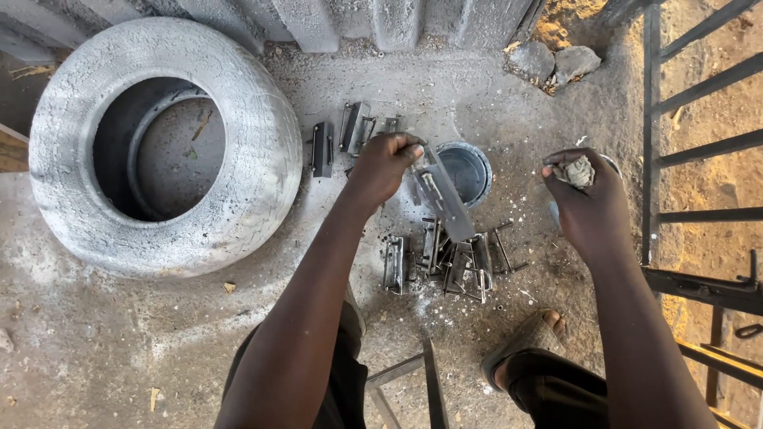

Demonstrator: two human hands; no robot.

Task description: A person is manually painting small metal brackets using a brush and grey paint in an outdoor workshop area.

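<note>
Metal latch plate (443, 200): stiff, likely heavy, sharp-edged; left hand (384, 163) fingers pinch its top end, the soundest hold. Right hand (588, 202) fingers clamp a crumpled rag (575, 171).

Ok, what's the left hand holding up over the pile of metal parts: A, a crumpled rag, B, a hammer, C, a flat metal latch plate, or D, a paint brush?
C: the left hand grips a flat grey metal latch plate by its top end; the crumpled wad is in the right hand.

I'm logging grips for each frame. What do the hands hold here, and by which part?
The left hand grips a flat metal latch piece by its upper end. The right hand pinches a crumpled grey rag in its fingertips.
</note>
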